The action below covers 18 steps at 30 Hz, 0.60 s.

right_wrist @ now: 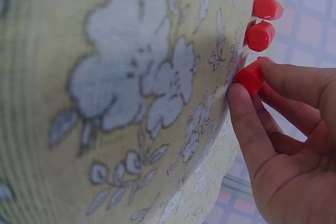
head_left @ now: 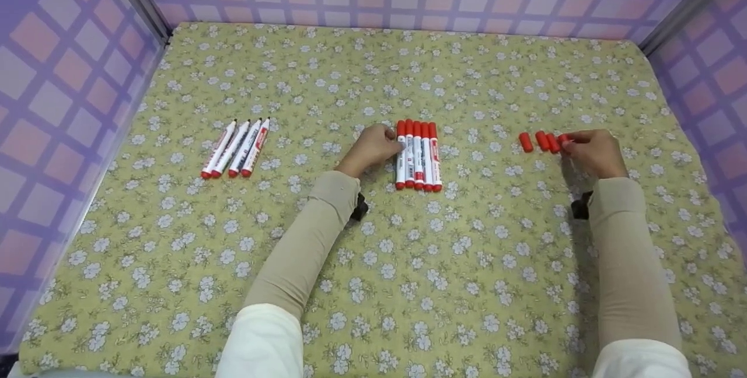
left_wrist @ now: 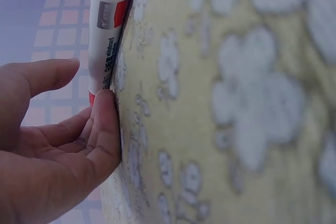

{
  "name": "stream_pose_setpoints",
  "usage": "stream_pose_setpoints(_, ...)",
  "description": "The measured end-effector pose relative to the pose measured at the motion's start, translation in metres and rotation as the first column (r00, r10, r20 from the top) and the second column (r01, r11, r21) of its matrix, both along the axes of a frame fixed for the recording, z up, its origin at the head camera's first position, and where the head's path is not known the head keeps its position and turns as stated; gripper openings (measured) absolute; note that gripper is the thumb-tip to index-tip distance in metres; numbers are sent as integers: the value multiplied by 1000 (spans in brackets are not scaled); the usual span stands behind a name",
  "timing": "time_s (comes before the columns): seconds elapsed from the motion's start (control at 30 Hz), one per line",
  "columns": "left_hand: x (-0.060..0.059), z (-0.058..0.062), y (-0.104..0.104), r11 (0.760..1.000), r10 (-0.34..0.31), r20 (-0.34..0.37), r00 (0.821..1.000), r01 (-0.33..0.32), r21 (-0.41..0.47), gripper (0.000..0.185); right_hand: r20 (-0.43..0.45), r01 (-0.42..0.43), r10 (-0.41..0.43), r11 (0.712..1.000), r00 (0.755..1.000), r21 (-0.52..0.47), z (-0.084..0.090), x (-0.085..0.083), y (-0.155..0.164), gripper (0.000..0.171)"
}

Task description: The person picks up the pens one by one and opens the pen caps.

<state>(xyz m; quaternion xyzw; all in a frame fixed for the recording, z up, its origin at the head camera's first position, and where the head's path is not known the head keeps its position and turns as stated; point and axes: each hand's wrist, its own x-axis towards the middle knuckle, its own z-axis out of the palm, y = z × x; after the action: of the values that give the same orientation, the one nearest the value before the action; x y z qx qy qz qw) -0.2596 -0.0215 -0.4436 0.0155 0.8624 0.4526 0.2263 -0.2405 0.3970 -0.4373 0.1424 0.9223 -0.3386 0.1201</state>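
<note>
Head cam looks down; wrist cams close, cloth (head_left: 408, 261) shared

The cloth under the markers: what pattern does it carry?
The cloth is yellow-green with small white flowers; the head view shows it best.

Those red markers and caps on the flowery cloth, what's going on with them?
A person works at a table with bare hands. The left hand touches a row of five capped markers. The right hand pinches one of four loose caps. Four uncapped markers lie apart to the left.
</note>
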Motion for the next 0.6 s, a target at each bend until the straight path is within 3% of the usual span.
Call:
stream_pose_setpoints(0.33, 1, 4, 6, 1000, 15, 17, 1000, -15, -21, 37, 49, 41, -41, 999, 998, 6, -3, -3, 1, 53)
stream_pose_setpoints(0.6, 2, 3, 8, 1000, 18, -38, 999, -19, -23, 26, 2, -22, 22, 999, 1000, 24, 1, 2, -1, 56)
